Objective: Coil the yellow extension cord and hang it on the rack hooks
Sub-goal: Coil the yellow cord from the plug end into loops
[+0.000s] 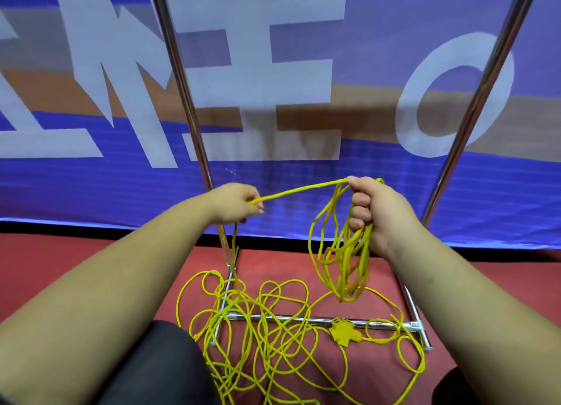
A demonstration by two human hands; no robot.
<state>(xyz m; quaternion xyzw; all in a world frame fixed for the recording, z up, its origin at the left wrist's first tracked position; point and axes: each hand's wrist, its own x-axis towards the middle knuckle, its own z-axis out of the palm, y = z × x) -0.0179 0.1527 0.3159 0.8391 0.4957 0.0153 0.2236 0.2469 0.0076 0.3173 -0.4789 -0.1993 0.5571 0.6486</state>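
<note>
Up front, the right hand [375, 213] is clenched around several hanging loops of the yellow extension cord [273, 338], while the left hand [239, 203] pinches a taut strand running between the two. Most of the cord lies tangled on the red floor [60, 268], draped over the chrome rack [303, 319] base bar, its yellow socket end [343, 332] resting on that bar.

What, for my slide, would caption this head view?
Right hand grips gathered loops of yellow extension cord while left hand pinches a strand; the rest tangled over rack base.
</note>
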